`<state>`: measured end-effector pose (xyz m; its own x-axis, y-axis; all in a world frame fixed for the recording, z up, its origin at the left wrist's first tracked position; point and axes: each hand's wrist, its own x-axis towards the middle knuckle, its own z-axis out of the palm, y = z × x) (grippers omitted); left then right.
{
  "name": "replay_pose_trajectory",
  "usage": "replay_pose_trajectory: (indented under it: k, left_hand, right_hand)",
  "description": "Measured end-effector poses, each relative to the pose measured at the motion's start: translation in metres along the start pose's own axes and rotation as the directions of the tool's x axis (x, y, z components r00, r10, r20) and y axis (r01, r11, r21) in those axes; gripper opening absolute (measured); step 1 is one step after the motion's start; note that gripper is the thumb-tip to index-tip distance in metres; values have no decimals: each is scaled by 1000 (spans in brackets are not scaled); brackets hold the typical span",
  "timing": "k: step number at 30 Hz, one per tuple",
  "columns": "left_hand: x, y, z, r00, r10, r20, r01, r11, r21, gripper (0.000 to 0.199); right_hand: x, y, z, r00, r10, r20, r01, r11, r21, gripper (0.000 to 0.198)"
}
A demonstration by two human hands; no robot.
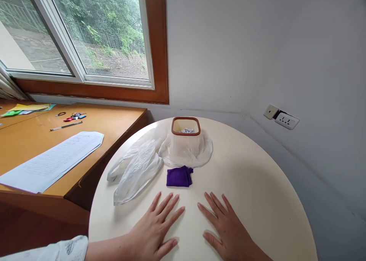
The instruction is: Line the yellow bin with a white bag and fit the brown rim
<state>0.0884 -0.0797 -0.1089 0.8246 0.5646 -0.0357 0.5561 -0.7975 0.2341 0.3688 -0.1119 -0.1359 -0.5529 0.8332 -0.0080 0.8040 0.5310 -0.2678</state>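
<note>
My left hand [156, 228] lies flat on the round cream table [246, 169] with its fingers spread, holding nothing. To its right, my right hand [224, 228] also rests palm down, fingers apart. Just beyond my fingertips is a folded purple cloth [178, 177], touched by neither hand. Behind the cloth stands a small bin [185, 144] with a brown rim and some crumpled white and dark material inside. A thin white plastic bag [138, 173] surrounds the bin's base and spreads toward the left side of the table.
At the left stands a wooden desk [122, 118] with papers [57, 161], a pen [66, 126], keys [76, 116] and coloured sheets [28, 107]. A window [108, 36] is above it. A wall socket [286, 120] sits at the right, beyond the table.
</note>
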Motion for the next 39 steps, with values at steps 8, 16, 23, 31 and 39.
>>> replay_pose_trajectory:
  k: [8,16,23,31,39]
  left_hand:
    - [-5,10,-7,981,122,-148,-132,989,-64,32]
    - [-6,14,-1,949,75,-307,-99,993,-64,16]
    - [-7,14,1,954,58,-294,-91,991,-98,16]
    - [-5,13,1,960,74,-269,-117,982,-148,16]
    - [-9,14,1,927,121,-356,-160,984,-84,19]
  right_hand:
    - [68,-7,-8,959,-209,-189,202,978,-59,53]
    - [136,-37,-5,976,-183,-117,186,982,14,59]
    - [42,11,-12,999,31,-29,-31,1000,-2,56]
    - [-48,62,-12,925,375,-62,-379,924,-56,57]
    - [-21,33,-8,953,294,-69,-298,953,-51,60]
